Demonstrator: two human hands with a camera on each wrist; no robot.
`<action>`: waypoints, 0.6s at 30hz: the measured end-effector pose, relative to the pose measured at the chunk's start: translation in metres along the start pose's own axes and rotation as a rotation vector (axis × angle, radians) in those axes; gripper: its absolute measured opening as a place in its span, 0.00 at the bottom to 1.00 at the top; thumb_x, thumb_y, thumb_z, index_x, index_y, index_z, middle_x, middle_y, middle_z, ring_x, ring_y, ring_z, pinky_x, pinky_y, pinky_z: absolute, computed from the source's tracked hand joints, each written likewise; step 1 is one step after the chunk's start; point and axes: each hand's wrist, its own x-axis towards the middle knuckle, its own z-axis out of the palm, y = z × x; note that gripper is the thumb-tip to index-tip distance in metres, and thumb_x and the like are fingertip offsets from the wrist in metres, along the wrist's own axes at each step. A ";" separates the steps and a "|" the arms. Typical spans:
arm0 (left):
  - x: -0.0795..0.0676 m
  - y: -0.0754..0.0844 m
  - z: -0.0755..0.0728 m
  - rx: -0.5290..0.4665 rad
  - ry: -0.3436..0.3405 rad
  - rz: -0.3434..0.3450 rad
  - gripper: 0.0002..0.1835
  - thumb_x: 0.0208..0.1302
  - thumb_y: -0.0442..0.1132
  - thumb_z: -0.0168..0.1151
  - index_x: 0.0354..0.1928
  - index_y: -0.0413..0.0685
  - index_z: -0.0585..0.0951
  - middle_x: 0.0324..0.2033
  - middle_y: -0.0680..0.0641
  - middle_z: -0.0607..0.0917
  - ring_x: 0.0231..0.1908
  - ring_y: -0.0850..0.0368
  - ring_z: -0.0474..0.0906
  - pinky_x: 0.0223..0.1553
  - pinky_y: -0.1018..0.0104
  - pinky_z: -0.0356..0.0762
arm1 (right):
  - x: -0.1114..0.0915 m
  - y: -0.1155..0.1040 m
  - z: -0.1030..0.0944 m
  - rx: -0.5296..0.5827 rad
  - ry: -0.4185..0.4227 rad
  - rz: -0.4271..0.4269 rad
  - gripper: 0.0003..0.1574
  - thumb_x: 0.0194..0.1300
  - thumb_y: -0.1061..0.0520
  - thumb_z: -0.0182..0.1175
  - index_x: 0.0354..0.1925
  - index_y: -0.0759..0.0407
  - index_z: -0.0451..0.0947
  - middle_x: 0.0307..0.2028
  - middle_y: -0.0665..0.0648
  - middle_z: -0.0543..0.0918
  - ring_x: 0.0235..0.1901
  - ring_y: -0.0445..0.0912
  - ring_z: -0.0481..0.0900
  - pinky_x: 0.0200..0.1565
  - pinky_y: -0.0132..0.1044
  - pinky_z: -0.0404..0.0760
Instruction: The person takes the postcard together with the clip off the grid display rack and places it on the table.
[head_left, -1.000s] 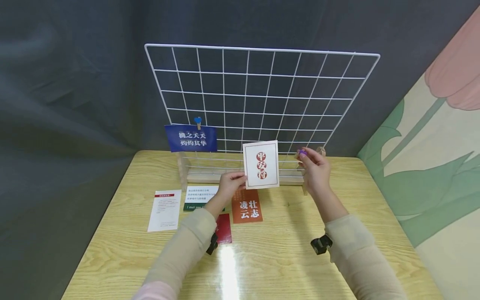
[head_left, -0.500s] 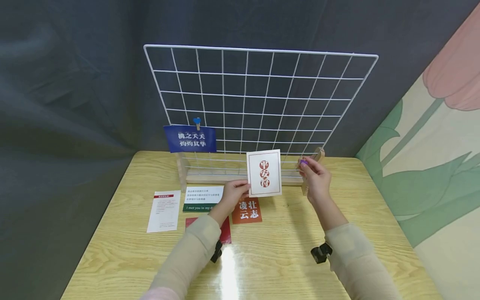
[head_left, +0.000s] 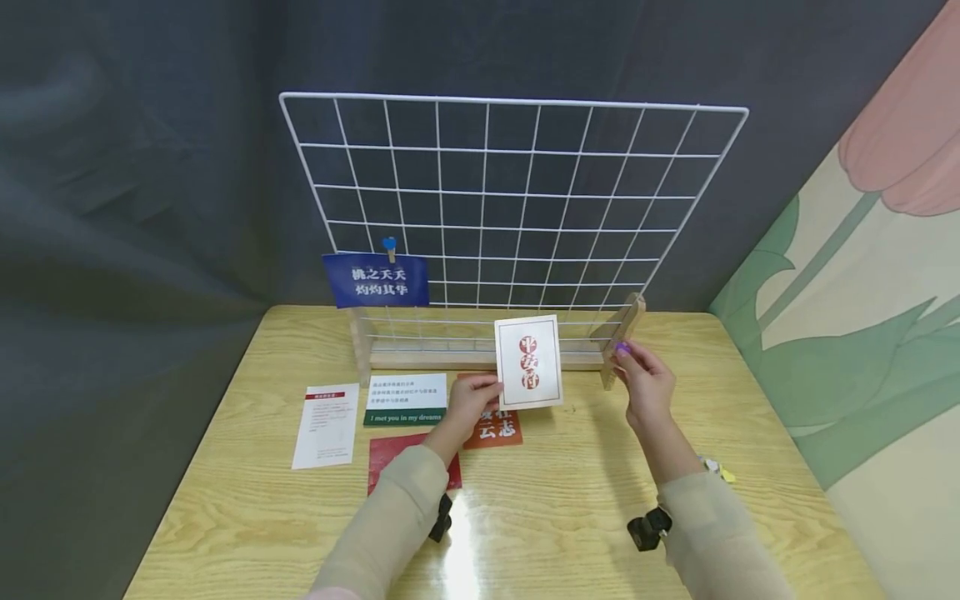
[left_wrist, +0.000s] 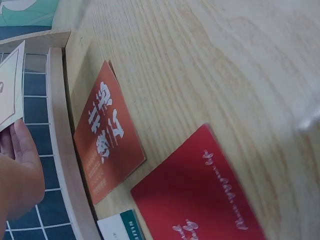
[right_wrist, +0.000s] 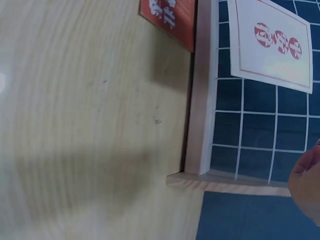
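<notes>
A white card with three red discs [head_left: 528, 367] is held upright by my left hand [head_left: 468, 408], which pinches its left edge between thumb and fingers. It stands in front of the lower part of the white wire grid [head_left: 513, 151]. My right hand [head_left: 647, 387] pinches a small purple clip [head_left: 622, 347] by the grid's right wooden foot; its lower part is hidden by the fingers. In the right wrist view, only part of the right hand [right_wrist: 307, 185] shows at the edge. An orange card [left_wrist: 107, 140] lies below the left hand, partly covered in the head view.
A blue card [head_left: 375, 292] hangs on the grid from a blue heart clothespin [head_left: 390, 247]. On the table lie a green-and-white card [head_left: 405, 400], a red card [head_left: 397, 457] and a white printed card [head_left: 324, 427]. Small coloured pieces [head_left: 716, 468] show beside the right forearm.
My left hand has lowered the white card and shifted it slightly right. My right hand, with the purple clip, has moved down and to the right. The small coloured pieces have come into view.
</notes>
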 end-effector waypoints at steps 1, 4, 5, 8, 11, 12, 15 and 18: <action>0.000 -0.002 0.000 -0.003 -0.002 -0.001 0.12 0.52 0.28 0.59 0.40 0.30 0.77 0.32 0.42 0.80 0.24 0.61 0.76 0.38 0.56 0.76 | 0.005 0.008 -0.009 0.035 -0.024 -0.014 0.11 0.51 0.69 0.59 0.37 0.66 0.78 0.27 0.53 0.80 0.25 0.42 0.79 0.31 0.29 0.78; 0.000 -0.005 -0.002 -0.010 0.003 -0.007 0.12 0.52 0.28 0.59 0.40 0.29 0.77 0.32 0.43 0.79 0.24 0.61 0.75 0.37 0.58 0.76 | 0.003 0.012 -0.018 0.017 -0.030 -0.024 0.11 0.50 0.66 0.61 0.37 0.64 0.78 0.28 0.52 0.80 0.27 0.41 0.79 0.31 0.28 0.78; 0.000 -0.006 -0.002 -0.006 0.006 -0.010 0.12 0.52 0.28 0.59 0.40 0.30 0.77 0.32 0.43 0.79 0.24 0.61 0.76 0.36 0.58 0.77 | 0.002 0.012 -0.019 0.017 -0.019 -0.015 0.11 0.50 0.66 0.61 0.36 0.63 0.79 0.28 0.52 0.80 0.27 0.42 0.79 0.31 0.28 0.78; -0.001 -0.009 -0.003 0.002 0.002 -0.016 0.13 0.51 0.29 0.60 0.40 0.30 0.77 0.32 0.43 0.79 0.24 0.61 0.76 0.36 0.59 0.77 | -0.007 0.003 -0.018 -0.007 0.025 0.041 0.06 0.53 0.66 0.59 0.32 0.60 0.80 0.28 0.53 0.80 0.28 0.42 0.79 0.30 0.28 0.77; -0.006 -0.007 -0.003 0.008 -0.022 -0.027 0.13 0.52 0.29 0.59 0.41 0.30 0.77 0.32 0.42 0.80 0.25 0.57 0.77 0.36 0.59 0.77 | -0.011 -0.001 -0.021 0.021 0.059 0.108 0.08 0.54 0.68 0.57 0.30 0.59 0.80 0.28 0.53 0.81 0.27 0.43 0.79 0.30 0.29 0.77; -0.006 -0.008 -0.002 0.009 -0.028 -0.031 0.13 0.53 0.29 0.59 0.41 0.30 0.77 0.32 0.43 0.80 0.26 0.56 0.77 0.35 0.59 0.77 | -0.012 -0.001 -0.023 0.033 0.062 0.127 0.08 0.55 0.69 0.56 0.29 0.59 0.80 0.28 0.54 0.81 0.27 0.43 0.79 0.30 0.29 0.77; -0.006 -0.010 -0.001 0.003 -0.038 -0.048 0.13 0.53 0.30 0.59 0.41 0.30 0.77 0.31 0.44 0.80 0.26 0.54 0.77 0.36 0.57 0.76 | -0.015 0.000 -0.028 0.049 0.064 0.148 0.10 0.55 0.69 0.55 0.29 0.58 0.80 0.28 0.54 0.81 0.26 0.42 0.79 0.30 0.29 0.77; -0.003 -0.018 0.001 0.021 -0.031 -0.058 0.13 0.53 0.31 0.60 0.40 0.31 0.77 0.30 0.45 0.80 0.25 0.57 0.76 0.35 0.56 0.77 | -0.017 0.005 -0.036 0.054 0.068 0.145 0.09 0.55 0.69 0.56 0.30 0.58 0.80 0.28 0.54 0.82 0.27 0.42 0.79 0.30 0.29 0.77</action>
